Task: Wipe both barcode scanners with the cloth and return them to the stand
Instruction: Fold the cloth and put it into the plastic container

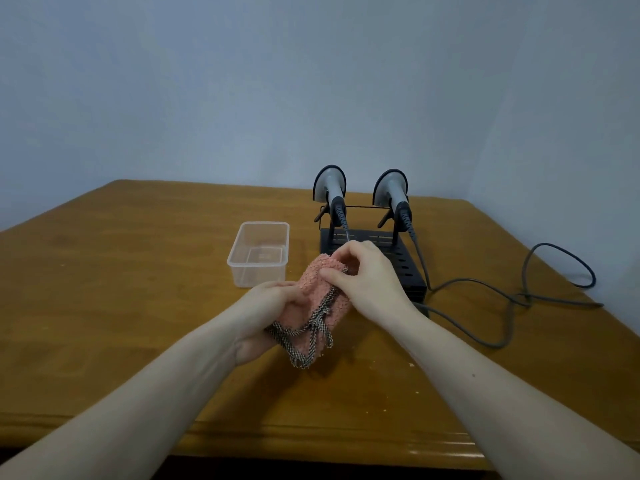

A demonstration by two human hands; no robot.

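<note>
Above the table, my left hand and right hand bunch the soft, limp cloth; scanners look rigid, best grasped by handles.

Barcode scanners: two, the left scanner and the right scanner, both seated on the stand. Stand: one, black. Clear plastic container: one, just left of the stand. Cloth: one, pink with checked trim, in front of the stand. Hands: two, the left hand and the right hand (both on the cloth). Cables: grey, trailing right of the stand; number cannot be told where they tangle. Table: one, under the stand.
</note>
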